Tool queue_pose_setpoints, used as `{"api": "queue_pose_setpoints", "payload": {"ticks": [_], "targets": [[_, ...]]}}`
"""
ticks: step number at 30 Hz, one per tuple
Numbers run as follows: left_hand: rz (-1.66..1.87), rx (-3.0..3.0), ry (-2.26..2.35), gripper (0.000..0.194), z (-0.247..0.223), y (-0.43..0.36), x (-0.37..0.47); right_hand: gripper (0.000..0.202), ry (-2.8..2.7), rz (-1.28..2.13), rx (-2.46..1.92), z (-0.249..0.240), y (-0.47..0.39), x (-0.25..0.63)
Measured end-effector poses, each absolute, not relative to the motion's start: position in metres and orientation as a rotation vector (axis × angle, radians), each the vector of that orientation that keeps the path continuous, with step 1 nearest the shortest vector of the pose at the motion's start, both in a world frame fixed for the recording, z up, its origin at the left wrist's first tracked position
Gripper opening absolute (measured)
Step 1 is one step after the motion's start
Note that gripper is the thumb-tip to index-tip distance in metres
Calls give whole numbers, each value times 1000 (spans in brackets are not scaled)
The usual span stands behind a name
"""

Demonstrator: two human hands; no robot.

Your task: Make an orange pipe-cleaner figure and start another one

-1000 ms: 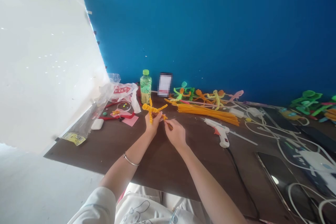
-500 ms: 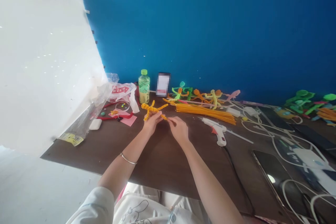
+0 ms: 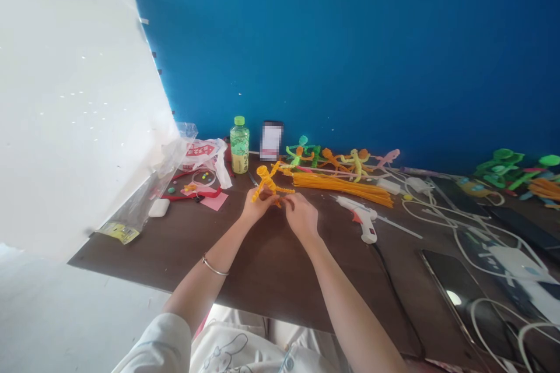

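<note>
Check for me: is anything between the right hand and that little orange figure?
Nothing visible is. The right hand is right up against the orange figure, which the left hand holds. The glue gun lies off to the right, out of the way.

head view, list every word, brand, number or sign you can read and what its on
No text reads clearly.
Green-capped plastic bottle: dark label characters too small.
White plastic bag: red print too blurred.
Clear plastic sleeve: yellow label too small.
Upright black-edged phone: screen pixelated, unreadable.
</note>
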State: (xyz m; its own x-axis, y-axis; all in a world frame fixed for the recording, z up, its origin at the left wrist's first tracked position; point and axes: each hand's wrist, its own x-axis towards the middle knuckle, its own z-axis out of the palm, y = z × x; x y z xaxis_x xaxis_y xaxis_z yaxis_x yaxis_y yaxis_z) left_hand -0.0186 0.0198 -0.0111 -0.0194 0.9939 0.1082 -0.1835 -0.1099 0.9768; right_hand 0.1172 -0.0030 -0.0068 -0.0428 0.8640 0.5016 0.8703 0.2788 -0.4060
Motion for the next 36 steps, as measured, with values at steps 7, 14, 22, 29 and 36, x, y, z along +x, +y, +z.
{"api": "queue_pose_setpoints", "payload": {"ticks": [7, 14, 22, 29, 36], "targets": [[1263, 1064, 1007, 31, -8, 16, -20, 20, -1830, -68, -1555, -8, -4, 117], [1167, 916, 920, 43, -3, 13, -18, 20, -1782, -81, -1547, -8, -4, 116], [1262, 894, 972, 34, -4, 15, -14, 22, -1732, -62, -1521, -8, -7, 112], [1408, 806, 939, 29, -10, 18, -15, 20, -1743, -9, -1470, -5, -13, 102], [1435, 634, 788, 28, -8, 18, -21, 21, -1873, 149, -1333, -2, -14, 103]]}}
